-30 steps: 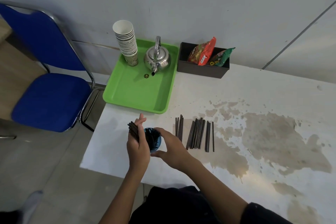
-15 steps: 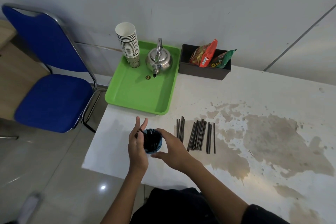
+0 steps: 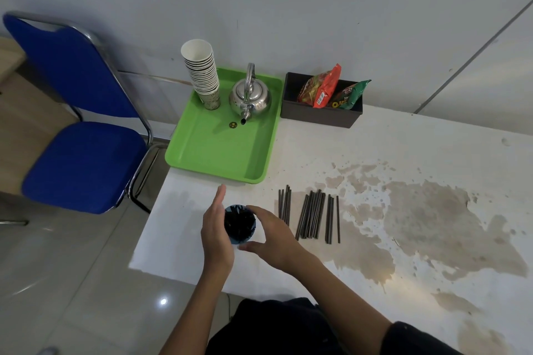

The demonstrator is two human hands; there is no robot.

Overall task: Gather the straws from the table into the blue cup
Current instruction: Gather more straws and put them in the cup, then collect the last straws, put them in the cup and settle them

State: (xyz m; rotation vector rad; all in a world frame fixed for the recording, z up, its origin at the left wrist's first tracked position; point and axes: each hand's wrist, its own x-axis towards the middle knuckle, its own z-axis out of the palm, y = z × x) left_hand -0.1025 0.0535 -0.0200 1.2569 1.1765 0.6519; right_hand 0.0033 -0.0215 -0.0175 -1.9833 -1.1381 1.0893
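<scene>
The blue cup (image 3: 240,223) stands on the white table (image 3: 403,153) near its left front corner, filled with dark straws whose ends show at the rim. My right hand (image 3: 274,239) wraps around the cup from the right side. Flat against the cup's left side is my left hand (image 3: 216,228), fingers straight and holding nothing. Several black straws (image 3: 311,216) lie in loose parallel groups on the table just right of the cup.
A green tray (image 3: 219,153) behind the cup holds a stack of paper cups (image 3: 202,72) and a steel kettle (image 3: 249,98). A dark box (image 3: 320,115) with snack packets stands by the wall. A blue chair (image 3: 80,153) stands left of the table. Brown stains cover the table's right part.
One second ago my left hand held a bundle of straws beside the cup. Those straws now stand inside the cup, and my left hand has opened flat against it.
</scene>
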